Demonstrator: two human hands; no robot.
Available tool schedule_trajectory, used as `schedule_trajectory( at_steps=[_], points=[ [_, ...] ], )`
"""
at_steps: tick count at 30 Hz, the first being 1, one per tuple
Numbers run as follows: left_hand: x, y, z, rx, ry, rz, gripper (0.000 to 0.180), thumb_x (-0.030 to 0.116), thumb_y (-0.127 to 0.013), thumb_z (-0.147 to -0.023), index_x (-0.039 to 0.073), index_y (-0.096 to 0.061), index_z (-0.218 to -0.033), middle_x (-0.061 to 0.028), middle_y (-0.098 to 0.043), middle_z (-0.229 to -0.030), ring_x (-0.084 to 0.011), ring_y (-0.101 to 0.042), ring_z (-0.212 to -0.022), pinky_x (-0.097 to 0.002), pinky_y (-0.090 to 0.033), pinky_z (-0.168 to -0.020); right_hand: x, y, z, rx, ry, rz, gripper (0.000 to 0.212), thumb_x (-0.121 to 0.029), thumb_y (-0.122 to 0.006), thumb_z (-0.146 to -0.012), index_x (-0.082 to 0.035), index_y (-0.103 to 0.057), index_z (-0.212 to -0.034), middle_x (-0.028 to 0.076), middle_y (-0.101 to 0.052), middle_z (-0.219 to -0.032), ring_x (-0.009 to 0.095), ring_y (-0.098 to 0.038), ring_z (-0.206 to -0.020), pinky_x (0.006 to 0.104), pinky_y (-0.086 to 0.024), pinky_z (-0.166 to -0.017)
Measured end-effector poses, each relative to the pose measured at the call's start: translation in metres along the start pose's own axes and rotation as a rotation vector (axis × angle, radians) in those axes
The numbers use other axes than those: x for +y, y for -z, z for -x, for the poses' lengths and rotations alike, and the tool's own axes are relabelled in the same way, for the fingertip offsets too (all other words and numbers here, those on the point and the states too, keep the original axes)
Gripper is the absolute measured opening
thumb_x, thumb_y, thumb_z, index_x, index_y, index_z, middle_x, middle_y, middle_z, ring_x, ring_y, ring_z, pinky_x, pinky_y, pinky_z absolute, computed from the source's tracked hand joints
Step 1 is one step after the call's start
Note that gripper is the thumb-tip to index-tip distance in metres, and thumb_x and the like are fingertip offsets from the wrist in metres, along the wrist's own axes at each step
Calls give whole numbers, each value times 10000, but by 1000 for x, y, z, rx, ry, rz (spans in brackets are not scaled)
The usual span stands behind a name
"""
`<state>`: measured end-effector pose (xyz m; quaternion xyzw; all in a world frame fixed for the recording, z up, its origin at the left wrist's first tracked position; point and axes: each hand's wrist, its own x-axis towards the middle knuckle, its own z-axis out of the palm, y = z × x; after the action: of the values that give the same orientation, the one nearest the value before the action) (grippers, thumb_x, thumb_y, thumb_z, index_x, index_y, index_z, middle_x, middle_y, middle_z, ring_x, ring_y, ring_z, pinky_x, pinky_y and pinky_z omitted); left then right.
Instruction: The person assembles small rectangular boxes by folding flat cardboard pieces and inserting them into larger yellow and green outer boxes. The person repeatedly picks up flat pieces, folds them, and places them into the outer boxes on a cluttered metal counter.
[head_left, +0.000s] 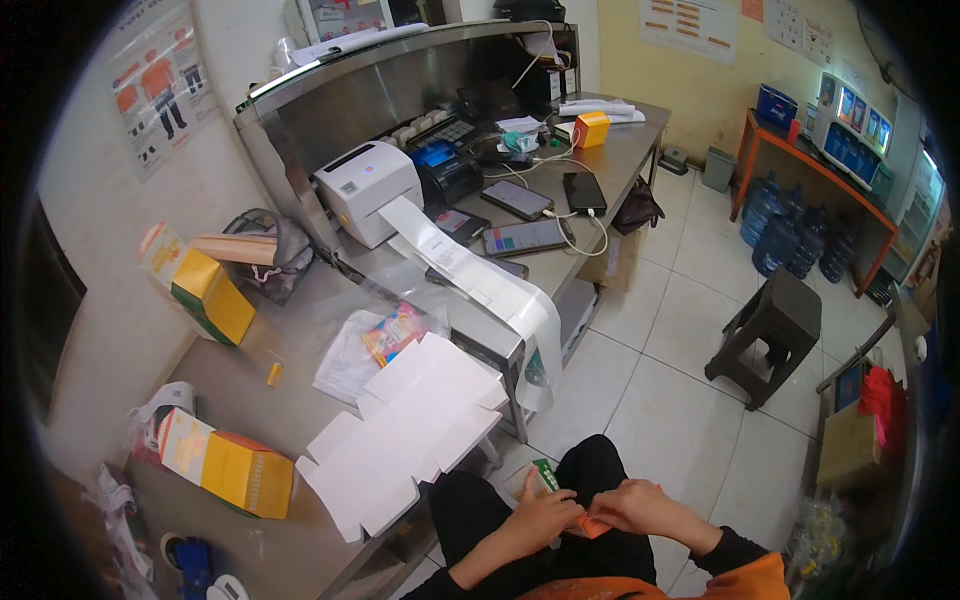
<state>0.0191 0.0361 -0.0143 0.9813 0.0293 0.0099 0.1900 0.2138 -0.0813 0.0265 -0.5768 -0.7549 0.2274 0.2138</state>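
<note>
A seated person in dark trousers holds a small carton [545, 474] low over the lap, between the knees; green, white and orange parts show. The left hand [540, 518] is curled round its near side, fingers closed on the board. The right hand [632, 508] is bunched at the orange end, seeming to pinch an edge, though its fingertips are partly hidden. I cannot tell whether anything is inside.

The carton looks like thin card: probably light, fairly stiff along its folds, easily creased at flaps and corners, and a little slick where printed. The side walls near a fold seem the safest hold; squeezing a broad panel could buckle it.

To the person's left is a grey bench [285, 405]. A white flat cardboard sheet [400, 430] lies unfolded there, reaching the edge by the left knee, where an elbow might catch it. Beyond it stand a nearer yellow box [250, 468] and a farther yellow box [215, 295]. Ahead, a white label printer [370, 185] trails a paper strip [500, 290] over its bench's edge. A dark stool [775, 325] stands on the tiles to the right.
</note>
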Motion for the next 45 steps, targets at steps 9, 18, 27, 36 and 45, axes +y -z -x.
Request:
schedule_trajectory(
  at_steps=[9, 18, 27, 36, 45],
  points=[
    [11, 2, 31, 120, 126, -115, 243, 121, -622, -793, 193, -606, -1025, 23, -615, -1024, -153, -521, -1138, -720, -119, -996, 15, 18, 6, -97, -314, -216, 299, -320, -687, -827, -120, -552, -1003, 78, -661, -730, 254, -651, -650, 339, -485, -581],
    [22, -18, 10, 424, 472, 579, 286, 238, -616, -842, 93, -554, -1080, -59, -625, -1036, -257, -595, -982, -549, -217, -1025, 16, -30, -2, 307, -432, -667, 149, -166, -667, -855, -33, -626, -909, 64, -662, -740, 70, -564, -640, 249, -466, -592],
    [35, -17, 8, 569, 303, 245, 116, 136, -641, -813, 92, -641, -920, -47, -616, -859, -220, -603, -787, -335, -451, -746, 11, -43, -5, 200, -563, -577, 208, -210, -697, -830, -11, -635, -820, 55, -650, -671, 76, -572, -592, 254, -444, -513],
    [36, -20, 14, 856, 164, 185, 166, 57, -658, -783, 30, -644, -946, -60, -608, -832, -231, -612, -780, -318, -497, -671, 10, -33, -12, 50, -422, -776, 180, -163, -608, -881, -25, -669, -978, 84, -674, -826, 112, -618, -744, 262, -501, -706],
    [33, -14, 12, 707, 235, 380, 166, 90, -653, -807, 34, -651, -964, -76, -616, -842, -235, -614, -763, -311, -501, -662, 1, -19, -11, -19, -288, -532, 202, -159, -597, -884, -20, -648, -1021, 108, -665, -926, 215, -638, -823, 303, -499, -767]
  ],
)
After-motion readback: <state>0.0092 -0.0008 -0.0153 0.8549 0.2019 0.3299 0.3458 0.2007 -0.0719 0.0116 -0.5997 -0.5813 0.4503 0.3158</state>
